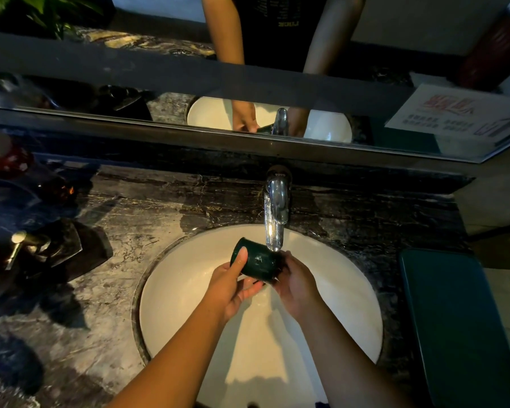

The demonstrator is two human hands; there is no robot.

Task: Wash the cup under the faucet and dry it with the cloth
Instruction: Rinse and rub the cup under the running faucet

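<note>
A dark green cup (261, 260) lies on its side over the white sink basin (189, 290), just under the spout of the chrome faucet (276, 207). My left hand (233, 285) grips the cup's mouth end, thumb laid over the rim. Its base end is held by my right hand (296, 279), and the cup's wet side glistens below the spout. A teal cloth (454, 319) lies flat on the counter to the right of the basin.
Around the basin runs a dark marble counter (124, 260). A soap dispenser with a brass pump (27, 242) stands at the left among dark objects. Behind the faucet a mirror (248, 83) reflects my arms. A printed card (465, 113) leans at the right.
</note>
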